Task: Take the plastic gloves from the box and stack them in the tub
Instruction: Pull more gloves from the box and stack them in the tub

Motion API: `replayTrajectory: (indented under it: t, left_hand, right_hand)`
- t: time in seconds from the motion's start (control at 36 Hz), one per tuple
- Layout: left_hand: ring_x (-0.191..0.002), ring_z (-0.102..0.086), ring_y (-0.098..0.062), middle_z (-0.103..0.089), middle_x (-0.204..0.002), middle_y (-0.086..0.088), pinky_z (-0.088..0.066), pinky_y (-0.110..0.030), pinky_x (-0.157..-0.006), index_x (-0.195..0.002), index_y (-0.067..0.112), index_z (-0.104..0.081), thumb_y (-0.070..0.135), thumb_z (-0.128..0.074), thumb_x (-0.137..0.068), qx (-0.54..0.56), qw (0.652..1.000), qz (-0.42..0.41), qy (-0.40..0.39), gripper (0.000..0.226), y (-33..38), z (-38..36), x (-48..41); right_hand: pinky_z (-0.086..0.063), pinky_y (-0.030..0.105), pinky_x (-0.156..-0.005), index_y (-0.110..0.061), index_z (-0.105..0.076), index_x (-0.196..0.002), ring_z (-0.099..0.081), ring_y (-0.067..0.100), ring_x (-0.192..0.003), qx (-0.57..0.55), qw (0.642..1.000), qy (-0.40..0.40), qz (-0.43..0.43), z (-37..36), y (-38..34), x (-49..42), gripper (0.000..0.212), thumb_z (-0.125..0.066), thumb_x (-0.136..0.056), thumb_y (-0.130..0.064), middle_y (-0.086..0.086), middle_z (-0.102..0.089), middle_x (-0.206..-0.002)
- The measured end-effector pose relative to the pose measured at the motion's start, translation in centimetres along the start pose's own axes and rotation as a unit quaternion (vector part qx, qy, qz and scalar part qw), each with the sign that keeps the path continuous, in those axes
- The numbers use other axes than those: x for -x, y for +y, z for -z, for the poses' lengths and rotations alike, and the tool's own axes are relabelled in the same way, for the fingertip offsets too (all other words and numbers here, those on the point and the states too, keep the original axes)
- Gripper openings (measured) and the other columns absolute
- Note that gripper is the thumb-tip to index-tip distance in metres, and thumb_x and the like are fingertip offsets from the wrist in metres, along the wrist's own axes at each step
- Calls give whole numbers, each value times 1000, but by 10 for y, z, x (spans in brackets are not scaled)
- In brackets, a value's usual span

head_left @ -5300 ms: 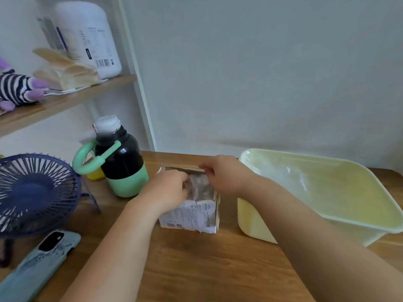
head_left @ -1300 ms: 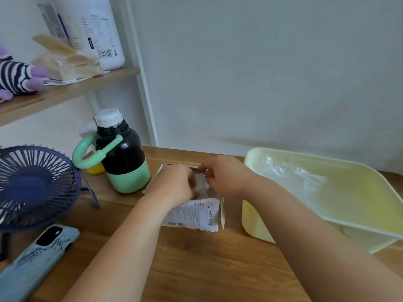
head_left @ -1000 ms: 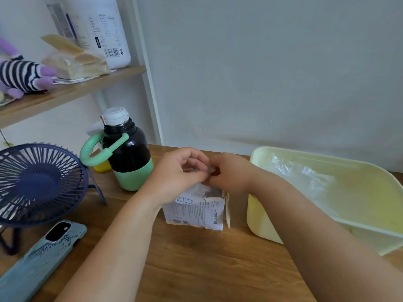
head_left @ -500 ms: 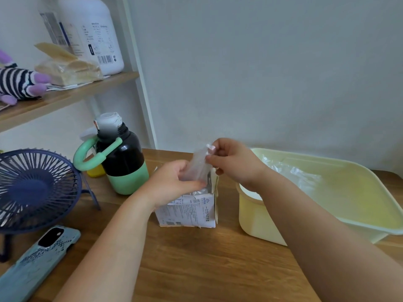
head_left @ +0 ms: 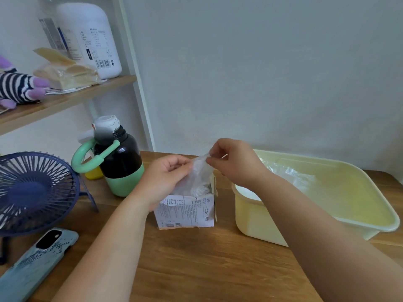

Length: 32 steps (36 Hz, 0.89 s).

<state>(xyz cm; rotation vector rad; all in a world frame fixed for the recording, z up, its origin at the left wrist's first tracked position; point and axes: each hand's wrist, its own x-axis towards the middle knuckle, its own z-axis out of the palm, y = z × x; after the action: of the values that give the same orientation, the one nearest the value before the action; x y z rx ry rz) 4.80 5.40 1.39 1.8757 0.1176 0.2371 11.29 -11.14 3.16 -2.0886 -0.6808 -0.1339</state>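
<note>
- The right hand [head_left: 234,164] pinched the top edge of a clear plastic glove [head_left: 199,173] between thumb and forefinger, with the other fingers curled loosely behind.
- The left hand [head_left: 168,177] was half closed, its fingertips gripping the left side of the same glove just above the box [head_left: 187,211].
- The glove hung crumpled between the two hands, and its lower part was still inside the torn-open top of the box (more bunched plastic showed in the opening).
- The box was a small white carton with printed text and a barcode, standing upright on the wooden worktop [head_left: 207,264], close beside the tub [head_left: 349,192] but not touching it.
- The pale yellow tub sat to the right of the box, and a heap of clear gloves [head_left: 287,173] lay in its far left part.
- A black and mint-green water bottle [head_left: 121,162] with a loop handle stood left of the box, with a small yellow object [head_left: 93,174] behind it.
- A navy desk fan [head_left: 32,190] stood at the left edge, with a phone [head_left: 37,260] in a pale blue case lying in front of it.
- On the shelf [head_left: 65,99] above were a white jug [head_left: 91,38], a bagged packet [head_left: 65,73] and a striped plush toy [head_left: 17,86].
</note>
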Motion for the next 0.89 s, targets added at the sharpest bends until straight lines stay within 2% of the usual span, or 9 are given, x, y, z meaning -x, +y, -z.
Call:
replayTrajectory:
  t: [0.17,0.28,0.36,0.42,0.47,0.53,0.61,0.75,0.89]
  left_hand:
    - [-72,-59,-8,-67,-76,4,-46,-20,-65,-89,14,-71,22,-61,-93,25,997,18,68,13,-3,-1,-4]
    - [-74,-59,-10,-67,-86,4,-41,-20,-59,-95,14,-65,24,-56,-96,-175,971,25,162,13,-5,2,-9]
    - [-101,-55,-18,-55,-118,-3,-44,-25,-77,-118,16,-56,19,-60,-93,-331,919,7,213,26,-4,5,-7]
    - [-115,-48,-19,-47,-128,-2,-41,-27,-91,-126,19,-54,14,-60,-91,-345,907,-98,222,36,1,4,-4]
    - [-107,-52,-6,-53,-121,8,-38,-14,-90,-120,23,-61,11,-56,-94,-279,931,-187,146,30,7,1,-2]
    - [-101,-55,6,-62,-112,16,-40,-6,-85,-114,28,-65,15,-49,-99,-198,970,-143,18,25,8,-3,-1]
    - [-119,-53,-3,-61,-125,15,-39,-30,-106,-126,31,-61,37,-40,-102,-165,981,-23,-98,33,-5,-5,-4]
    - [-136,-39,-18,-43,-149,6,-27,-46,-115,-144,32,-42,80,-19,-84,-192,964,143,-117,80,-7,-5,-4]
    - [-136,-40,-16,-49,-144,8,-22,-45,-117,-138,34,-49,96,-2,-58,-192,965,131,-118,112,4,-7,1]
  right_hand:
    - [-48,26,-65,-5,-65,-86,-51,4,-59,-10,1000,-10,-19,2,-1,1,14,-64,-89,-19,-6,-60,-76]
    - [-43,18,-58,-11,-65,-88,-50,4,-54,19,999,-11,-39,5,3,2,11,-57,-92,-17,-8,-57,-73]
    - [-42,12,-63,-12,-63,-88,-52,5,-65,3,1000,-17,-24,5,0,3,10,-55,-93,-16,-8,-58,-78]
    - [-39,4,-62,-13,-62,-90,-52,0,-70,-25,999,-34,-11,4,-3,4,8,-55,-93,-15,-9,-59,-83]
    - [-37,3,-57,-18,-59,-86,-52,-6,-64,-49,997,-61,-14,5,-6,5,9,-55,-93,-13,-11,-58,-80]
    - [-35,4,-51,-22,-58,-84,-50,-10,-54,-47,994,-99,-25,6,-8,5,15,-56,-91,-9,-14,-56,-73]
    - [-43,11,-55,-25,-63,-83,-52,-3,-56,-29,992,-123,-26,6,-8,7,21,-56,-90,-6,-14,-58,-71]
    - [-51,24,-60,-25,-61,-81,-55,12,-64,-132,990,-39,-26,11,-11,7,20,-55,-93,-10,-9,-61,-79]
    - [-45,20,-68,-26,-61,-84,-54,8,-69,-193,967,163,-31,24,-14,0,18,-55,-93,-13,-6,-60,-76]
